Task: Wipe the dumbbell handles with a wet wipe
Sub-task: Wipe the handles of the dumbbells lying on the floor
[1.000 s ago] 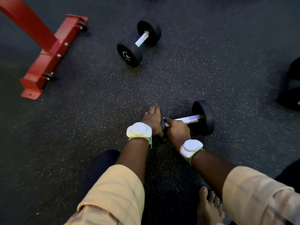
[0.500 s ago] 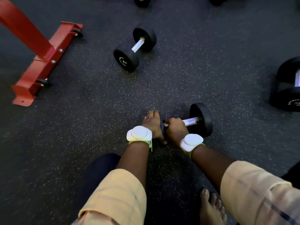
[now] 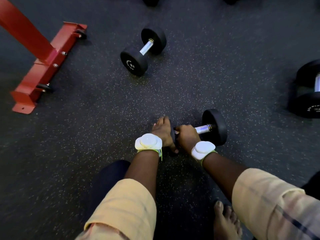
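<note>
A black dumbbell (image 3: 215,127) with a chrome handle (image 3: 203,129) lies on the dark speckled floor in front of me. My left hand (image 3: 161,131) grips its left weight head, fingers over the top and thumb at the near side. Around the left part of the handle my right hand (image 3: 187,135) is curled; the handle's right end shows bare. A small pale edge shows by my right thumb, and I cannot tell whether it is a wipe. Both wrists carry white bands.
A second dumbbell (image 3: 143,51) lies farther ahead, and a larger one (image 3: 308,89) sits at the right edge. Parts of more weights (image 3: 150,0) show along the top edge. A red steel frame foot (image 3: 43,66) stands at the left. My bare foot (image 3: 225,222) is at the bottom.
My right hand has slid a little to the right along the handle, covering more of it. My left hand stays on the weight head. The view has tilted up slightly.
</note>
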Demonstrator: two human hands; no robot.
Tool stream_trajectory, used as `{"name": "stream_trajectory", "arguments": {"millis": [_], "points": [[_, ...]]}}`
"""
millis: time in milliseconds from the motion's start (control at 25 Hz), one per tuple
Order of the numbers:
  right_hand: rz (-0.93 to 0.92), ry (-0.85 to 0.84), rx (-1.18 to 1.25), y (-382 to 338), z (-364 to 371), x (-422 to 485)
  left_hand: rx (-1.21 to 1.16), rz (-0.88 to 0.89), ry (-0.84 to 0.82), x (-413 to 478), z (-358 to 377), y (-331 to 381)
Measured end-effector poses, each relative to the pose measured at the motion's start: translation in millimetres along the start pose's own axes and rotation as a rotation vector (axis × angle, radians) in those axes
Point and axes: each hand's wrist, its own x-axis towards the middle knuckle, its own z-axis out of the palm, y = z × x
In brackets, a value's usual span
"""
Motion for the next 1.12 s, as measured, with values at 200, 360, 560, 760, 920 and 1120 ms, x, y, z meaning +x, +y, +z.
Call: {"name": "stream_trajectory", "arguments": {"millis": [200, 360, 560, 760, 920, 1120], "points": [[-0.014, 0.082, 0.066, 3.3, 8.1, -27.7, 0.022, 0.005, 0.011, -1.0, 0.8, 0.6], [-0.019, 0.012, 0.018, 4.8, -2.4, -6.4, -0.001, -0.008, 0.0, 0.5, 2.2, -0.9], [-0.042, 0.091, 0.049, 6.7, 9.3, -27.3, -0.002, -0.005, -0.005, 2.1, 5.1, -3.7], [-0.01, 0.139, 0.155, 17.3, 18.6, -31.9, -0.01, -0.012, -0.018, 2.5, 3.9, -3.2], [-0.021, 0.11, 0.235, 20.1, 33.3, -38.8, 0.001, -0.006, -0.016, 1.7, 3.6, -3.2], [-0.008, 0.127, 0.168, 26.0, 30.3, -41.0, 0.007, -0.015, -0.04, 7.0, 1.2, -3.9]]}}
